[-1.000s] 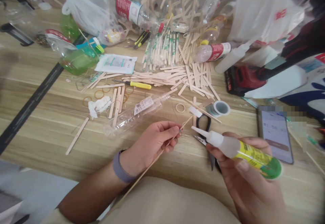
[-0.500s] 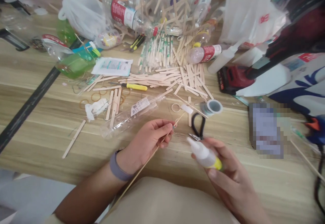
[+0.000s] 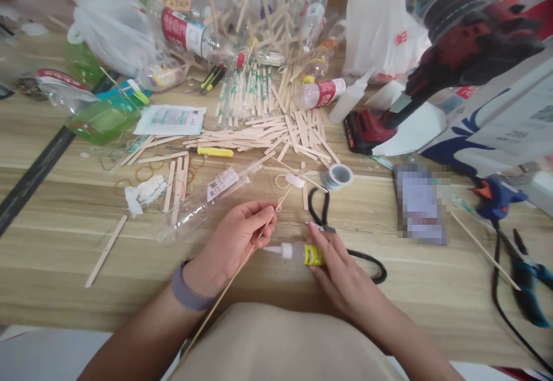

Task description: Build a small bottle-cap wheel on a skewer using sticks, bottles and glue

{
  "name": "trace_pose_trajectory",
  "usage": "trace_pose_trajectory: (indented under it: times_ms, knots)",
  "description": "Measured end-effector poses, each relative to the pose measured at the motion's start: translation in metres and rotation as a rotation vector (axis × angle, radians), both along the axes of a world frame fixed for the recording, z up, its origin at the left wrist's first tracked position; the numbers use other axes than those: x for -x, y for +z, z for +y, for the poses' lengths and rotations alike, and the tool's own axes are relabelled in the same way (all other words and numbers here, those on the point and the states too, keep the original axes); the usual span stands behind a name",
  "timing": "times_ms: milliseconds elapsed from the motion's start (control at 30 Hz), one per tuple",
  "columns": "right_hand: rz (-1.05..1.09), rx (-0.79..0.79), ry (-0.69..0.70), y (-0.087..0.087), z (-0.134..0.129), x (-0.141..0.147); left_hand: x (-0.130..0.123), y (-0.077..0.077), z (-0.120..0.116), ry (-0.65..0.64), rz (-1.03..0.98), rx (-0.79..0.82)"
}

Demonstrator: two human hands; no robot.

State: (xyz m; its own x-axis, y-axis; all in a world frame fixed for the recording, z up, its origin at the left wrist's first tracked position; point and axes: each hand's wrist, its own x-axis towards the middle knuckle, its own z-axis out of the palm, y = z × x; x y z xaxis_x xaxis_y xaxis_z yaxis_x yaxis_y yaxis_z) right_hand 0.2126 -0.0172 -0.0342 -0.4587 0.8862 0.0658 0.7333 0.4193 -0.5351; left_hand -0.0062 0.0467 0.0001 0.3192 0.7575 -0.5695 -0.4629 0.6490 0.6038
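My left hand (image 3: 244, 234) pinches a thin wooden stick (image 3: 231, 289) near its upper end. The stick runs down and left past my wrist to my lap. A small rubber band or ring shows by the fingertips, too small to make out well. My right hand (image 3: 339, 266) is closed round the rear of a small glue bottle (image 3: 298, 252) with a yellow label. The bottle lies level just above or on the table, its white nozzle pointing left, below my left fingers. Black-handled scissors (image 3: 369, 264) lie partly under my right hand. A white cap (image 3: 294, 180) sits beyond the stick's tip.
A clear plastic bottle (image 3: 207, 202) lies left of centre, with loose craft sticks (image 3: 106, 251) nearby. Behind are a yellow-handled tool (image 3: 213, 151), a wire spool (image 3: 338, 176) and heaped sticks. To the right are a phone (image 3: 419, 202), a glue gun (image 3: 496, 196), pliers (image 3: 525, 289) and a red-black power tool (image 3: 371, 127).
My right hand has lowered the glue bottle leftward, turning its nozzle from up-left to level left. My left hand keeps its pinch on the stick. The whole view has shifted somewhat.
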Motion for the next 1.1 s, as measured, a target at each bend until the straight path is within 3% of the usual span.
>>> trace_pose_trajectory:
  times_ms: [300,500,667,767,933,1100]
  knots:
    - [-0.177,-0.254,0.113,0.007,0.005,0.004,0.003,0.000,0.003,0.038,-0.013,-0.038]
    - [0.037,-0.003,-0.053,0.016,0.002,-0.002,0.004,-0.001,0.003,0.021,-0.009,-0.057]
    - [0.001,-0.200,0.003,0.002,0.014,-0.017,0.003,0.001,0.004,0.016,0.008,-0.062]
    - [0.103,-0.288,-0.082,-0.005,0.030,-0.029,0.002,0.003,0.002,0.001,0.030,-0.084]
    - [-0.018,-0.386,-0.203,-0.008,0.052,-0.043,0.000,0.005,-0.003,-0.054,0.101,-0.136]
    - [-0.165,-0.426,-0.367,0.013,0.035,-0.042,-0.003,0.004,-0.005,-0.066,0.147,-0.164]
